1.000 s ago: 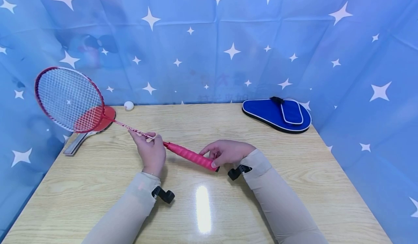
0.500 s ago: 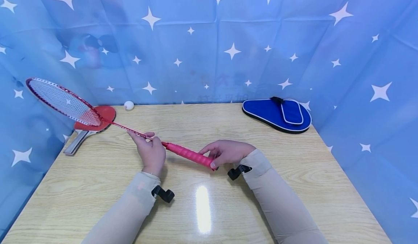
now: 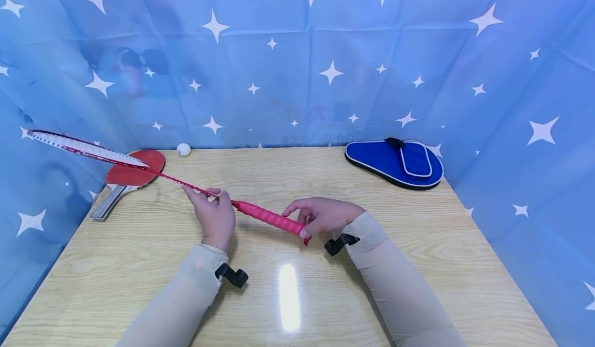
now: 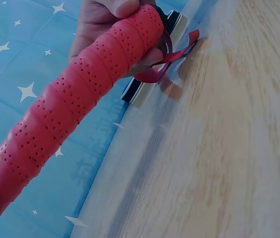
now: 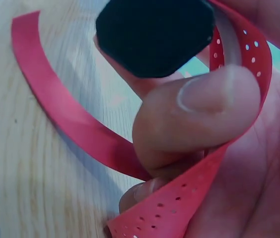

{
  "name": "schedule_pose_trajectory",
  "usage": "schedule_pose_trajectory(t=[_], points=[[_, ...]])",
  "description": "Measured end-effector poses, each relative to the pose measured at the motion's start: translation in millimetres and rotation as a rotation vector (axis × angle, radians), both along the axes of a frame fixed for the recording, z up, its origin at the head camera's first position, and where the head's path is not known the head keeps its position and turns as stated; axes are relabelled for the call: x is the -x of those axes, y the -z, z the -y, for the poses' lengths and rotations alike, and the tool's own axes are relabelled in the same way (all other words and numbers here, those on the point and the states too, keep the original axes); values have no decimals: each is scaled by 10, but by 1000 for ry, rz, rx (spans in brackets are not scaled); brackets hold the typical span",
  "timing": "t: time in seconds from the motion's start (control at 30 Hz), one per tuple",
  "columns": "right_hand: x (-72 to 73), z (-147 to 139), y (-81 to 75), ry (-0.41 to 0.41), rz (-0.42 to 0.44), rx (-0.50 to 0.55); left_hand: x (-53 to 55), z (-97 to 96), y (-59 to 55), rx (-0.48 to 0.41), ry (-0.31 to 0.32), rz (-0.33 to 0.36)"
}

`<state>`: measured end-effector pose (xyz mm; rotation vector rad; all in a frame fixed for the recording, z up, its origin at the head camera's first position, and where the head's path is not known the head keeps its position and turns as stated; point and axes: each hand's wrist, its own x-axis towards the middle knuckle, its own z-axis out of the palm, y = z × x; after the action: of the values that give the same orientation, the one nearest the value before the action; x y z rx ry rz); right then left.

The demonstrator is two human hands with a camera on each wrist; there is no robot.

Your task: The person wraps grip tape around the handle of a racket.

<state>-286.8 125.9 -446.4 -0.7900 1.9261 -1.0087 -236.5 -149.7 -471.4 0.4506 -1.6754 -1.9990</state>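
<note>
A badminton racket (image 3: 169,178) slants across the head view, its strung head at the far left and seen nearly edge-on. My left hand (image 3: 215,220) holds the shaft just above the pink handle wrap (image 4: 70,104). At the butt end, my right hand (image 3: 327,215) pinches the perforated grip tape, thumb on the handle. The right wrist view shows the black octagonal butt cap (image 5: 155,39) and a loose length of grip tape (image 5: 65,106) looping round the fingers. Its red end also dangles below the handle in the left wrist view.
Behind the racket head lies a red table tennis bat (image 3: 151,162) at the table's left edge. A white ball (image 3: 183,150) sits at the back edge. The blue bat case (image 3: 381,161) is at back right. A starry blue curtain (image 3: 288,78) hangs behind the table (image 3: 325,295).
The racket has rolled about its shaft, its head going from face-on to nearly edge-on and lower. A red tape end now shows below the butt. Both hands stay in place.
</note>
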Motion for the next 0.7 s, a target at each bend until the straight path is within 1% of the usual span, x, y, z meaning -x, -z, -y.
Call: schedule_pose_trajectory(t=[0.2,0.27,0.47,0.53,0.7], points=[[15,-19,-3,5,33,9,6,4,6,67,-29,6],[18,-23,-3,20,40,-1,6,3,5,85,-28,16],[16,-21,-8,57,38,-42,-6,-8,-14,101,-22,26],[13,-21,-11,55,57,-36,-14,-10,-22,102,-21,31],[10,-18,-18,20,132,6,-2,1,-16,103,-17,47]])
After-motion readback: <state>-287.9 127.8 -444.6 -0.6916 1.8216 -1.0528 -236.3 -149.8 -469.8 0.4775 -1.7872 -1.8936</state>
